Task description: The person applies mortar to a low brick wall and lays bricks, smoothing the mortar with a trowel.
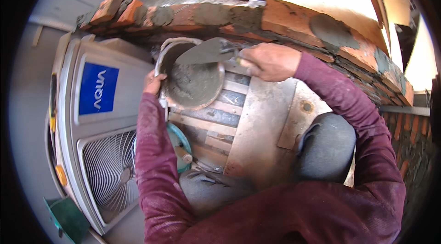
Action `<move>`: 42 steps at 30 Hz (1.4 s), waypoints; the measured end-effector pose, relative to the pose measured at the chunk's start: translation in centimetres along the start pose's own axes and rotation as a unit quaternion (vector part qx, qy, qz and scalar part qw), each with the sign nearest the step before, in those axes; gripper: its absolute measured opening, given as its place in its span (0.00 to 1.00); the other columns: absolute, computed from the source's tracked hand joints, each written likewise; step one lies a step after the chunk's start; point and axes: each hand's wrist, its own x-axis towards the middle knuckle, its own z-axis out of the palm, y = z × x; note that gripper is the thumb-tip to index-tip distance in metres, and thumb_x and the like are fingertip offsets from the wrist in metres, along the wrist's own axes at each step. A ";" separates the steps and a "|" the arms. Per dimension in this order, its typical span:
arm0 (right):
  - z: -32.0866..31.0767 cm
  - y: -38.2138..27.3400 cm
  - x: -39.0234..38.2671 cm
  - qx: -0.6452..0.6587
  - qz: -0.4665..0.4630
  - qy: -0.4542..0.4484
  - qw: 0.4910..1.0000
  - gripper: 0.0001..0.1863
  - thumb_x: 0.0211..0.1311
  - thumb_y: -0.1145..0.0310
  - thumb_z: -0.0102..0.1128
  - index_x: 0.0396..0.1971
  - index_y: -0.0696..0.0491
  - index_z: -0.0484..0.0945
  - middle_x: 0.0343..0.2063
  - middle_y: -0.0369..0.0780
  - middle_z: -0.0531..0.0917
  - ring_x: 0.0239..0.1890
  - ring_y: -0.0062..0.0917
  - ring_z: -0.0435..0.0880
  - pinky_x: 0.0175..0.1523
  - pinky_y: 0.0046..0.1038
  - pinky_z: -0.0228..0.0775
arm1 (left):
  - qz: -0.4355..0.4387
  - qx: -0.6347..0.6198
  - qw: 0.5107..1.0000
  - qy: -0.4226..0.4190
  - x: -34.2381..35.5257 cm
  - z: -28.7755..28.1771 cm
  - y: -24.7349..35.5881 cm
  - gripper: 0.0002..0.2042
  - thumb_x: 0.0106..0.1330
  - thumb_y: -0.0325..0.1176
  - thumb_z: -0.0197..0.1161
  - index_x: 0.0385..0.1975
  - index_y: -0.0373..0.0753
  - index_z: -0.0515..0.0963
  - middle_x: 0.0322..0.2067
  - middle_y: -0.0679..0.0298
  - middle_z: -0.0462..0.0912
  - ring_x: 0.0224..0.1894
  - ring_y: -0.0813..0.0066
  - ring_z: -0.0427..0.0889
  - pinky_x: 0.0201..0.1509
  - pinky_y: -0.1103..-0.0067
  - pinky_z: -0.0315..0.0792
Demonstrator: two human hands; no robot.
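Note:
My right hand (271, 61) is closed round the handle of a pointing trowel (205, 52). The trowel's broad grey blade reaches left over the mouth of a bucket (218, 88). Wet grey mortar (190, 83) lies inside the bucket and coats its inner wall; the blade hides part of it. On the bucket's left side my left hand (155, 83) grips the rim, thumb over the edge and the other fingers mostly hidden. The bucket is tilted, its opening facing me.
A low brick wall (294, 19) with mortar patches curves behind the bucket. At left stands an air-conditioner outdoor unit (133, 58). Wooden slats (206, 124) and a board (257, 124) lie below. A teal container (183, 140) sits by my left forearm; a green tool (66, 218) is lower left.

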 end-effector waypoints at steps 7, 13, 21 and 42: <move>9.1 1.4 3.9 -0.175 -0.012 0.161 0.971 0.16 0.57 0.70 0.52 0.39 0.67 0.79 0.33 0.50 0.84 0.35 0.41 0.87 0.33 0.40 0.79 | 0.007 0.152 0.986 -0.060 -3.8 6.3 8.3 0.07 0.66 0.34 0.64 0.33 0.37 0.81 0.26 0.75 0.78 0.29 0.86 0.70 0.35 0.84 0.66; 15.2 4.4 2.0 -0.243 -0.140 0.103 0.954 0.13 0.54 0.69 0.52 0.32 0.64 0.77 0.29 0.46 0.82 0.33 0.36 0.86 0.34 0.36 0.78 | 0.052 0.106 0.993 -0.023 -6.7 12.2 8.6 0.07 0.67 0.35 0.64 0.35 0.38 0.80 0.29 0.76 0.75 0.31 0.86 0.67 0.38 0.84 0.62; 14.6 4.2 -2.5 -0.226 -0.028 0.078 0.971 0.12 0.46 0.67 0.62 0.29 0.58 0.85 0.33 0.46 0.86 0.38 0.40 0.86 0.40 0.38 0.80 | 0.037 0.020 0.998 -0.047 -7.5 16.6 10.1 0.03 0.66 0.30 0.64 0.33 0.39 0.78 0.28 0.76 0.75 0.31 0.88 0.67 0.35 0.85 0.63; -7.6 -10.9 -26.6 0.244 0.305 -0.187 0.901 0.12 0.54 0.68 0.56 0.33 0.58 0.82 0.30 0.48 0.84 0.33 0.36 0.86 0.34 0.37 0.78 | 0.118 0.152 0.976 -0.097 -28.0 27.6 33.7 0.17 0.60 0.26 0.64 0.49 0.27 0.76 0.46 0.58 0.80 0.46 0.69 0.77 0.54 0.76 0.68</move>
